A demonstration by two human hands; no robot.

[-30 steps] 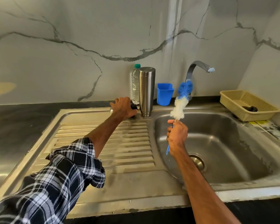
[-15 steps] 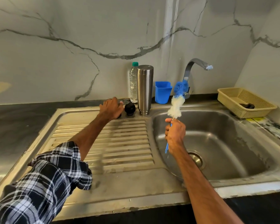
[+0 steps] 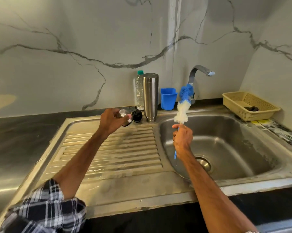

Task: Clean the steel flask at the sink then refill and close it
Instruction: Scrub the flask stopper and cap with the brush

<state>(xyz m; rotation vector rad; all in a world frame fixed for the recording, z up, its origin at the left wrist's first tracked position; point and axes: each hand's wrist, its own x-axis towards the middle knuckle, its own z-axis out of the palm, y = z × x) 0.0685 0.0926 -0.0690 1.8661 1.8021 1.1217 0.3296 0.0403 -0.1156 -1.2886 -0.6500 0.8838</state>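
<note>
Steel cap (image 3: 123,113) now in left hand (image 3: 110,121)

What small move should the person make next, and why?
Probably carry the steel cap over the sink basin to the brush and scrub it: the left hand grips the cap above the drainboard, and the right hand holds the brush upright over the basin.

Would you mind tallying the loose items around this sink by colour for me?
Steel: 2 (flask, cap)
Blue: 2 (cup, brush, which is part white)
Clear: 1 (water bottle)
Beige: 1 (basket)
Black: 2 (stopper, dark item in the basket)
Total: 8
</note>
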